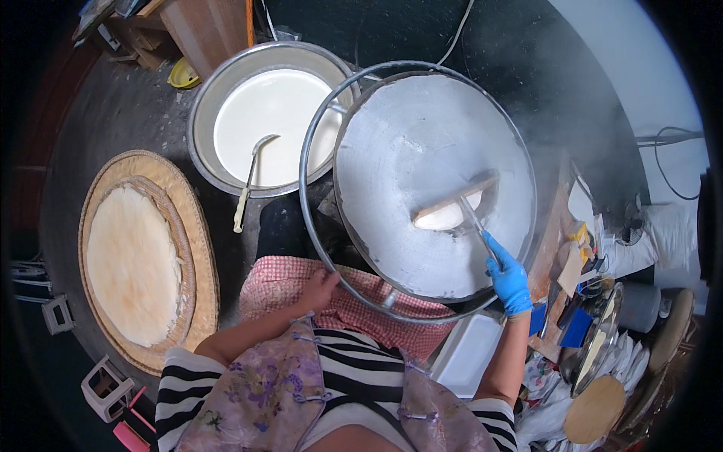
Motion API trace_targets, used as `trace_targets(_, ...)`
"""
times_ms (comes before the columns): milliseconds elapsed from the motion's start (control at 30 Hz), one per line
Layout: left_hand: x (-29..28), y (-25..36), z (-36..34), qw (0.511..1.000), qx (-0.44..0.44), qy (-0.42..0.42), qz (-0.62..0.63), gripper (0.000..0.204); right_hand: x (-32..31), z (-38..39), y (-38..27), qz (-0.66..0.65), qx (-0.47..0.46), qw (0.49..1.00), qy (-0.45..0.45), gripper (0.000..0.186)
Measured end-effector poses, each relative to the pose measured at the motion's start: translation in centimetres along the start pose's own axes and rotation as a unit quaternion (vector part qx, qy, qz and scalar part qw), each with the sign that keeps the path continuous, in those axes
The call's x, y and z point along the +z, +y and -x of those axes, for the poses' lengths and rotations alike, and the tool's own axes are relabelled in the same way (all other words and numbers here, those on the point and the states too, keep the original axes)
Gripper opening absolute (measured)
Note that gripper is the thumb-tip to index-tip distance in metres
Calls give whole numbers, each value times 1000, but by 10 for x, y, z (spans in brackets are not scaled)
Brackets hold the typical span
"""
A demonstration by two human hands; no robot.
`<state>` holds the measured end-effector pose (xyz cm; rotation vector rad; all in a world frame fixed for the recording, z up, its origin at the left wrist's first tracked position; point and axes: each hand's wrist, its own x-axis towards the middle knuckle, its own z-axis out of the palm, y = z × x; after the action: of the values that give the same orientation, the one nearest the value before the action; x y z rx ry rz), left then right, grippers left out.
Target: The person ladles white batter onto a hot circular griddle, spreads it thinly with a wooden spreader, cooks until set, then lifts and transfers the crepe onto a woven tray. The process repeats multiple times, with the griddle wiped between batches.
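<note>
My right hand (509,280), in a blue glove, is closed round the thin metal handle of a batter spreader (456,199). The spreader's wooden blade rests on a large round griddle (410,143), with a small patch of white batter (444,218) beside it. A pale film covers much of the griddle's grey surface. A metal ring (305,162) runs round the griddle, standing off from its edge. At the ring's near left, my bare left hand (321,290) is closed on it, above a red checked cloth (275,294) on my lap.
Left of the griddle stands a wide metal basin (199,143) of white batter, a ladle (247,188) leaning in it. Farther left, pale flat rounds (135,264) lie on a woven tray (203,301). A white tray (467,354) and clutter lie right; steam hangs behind the griddle.
</note>
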<state>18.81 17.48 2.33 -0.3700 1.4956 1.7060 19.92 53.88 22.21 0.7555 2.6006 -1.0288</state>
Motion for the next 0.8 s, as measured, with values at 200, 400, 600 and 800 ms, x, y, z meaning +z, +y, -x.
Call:
trace_targets(200,9,15,9,995,-59,-46,-58,28,52,-54,-50,63,-68,994,63,49)
trace_targets(400,-6,9,-12,958,68,88,-265,25,65,-56,-57,126,-129,981,72,49)
trace_targets(600,-52,71,-63,996,51,54,50,22,39,-41,-28,117,-149,981,31,48)
trace_targets(800,-41,94,-70,985,103,120,65,26,10,-57,10,111,-140,984,-6,43)
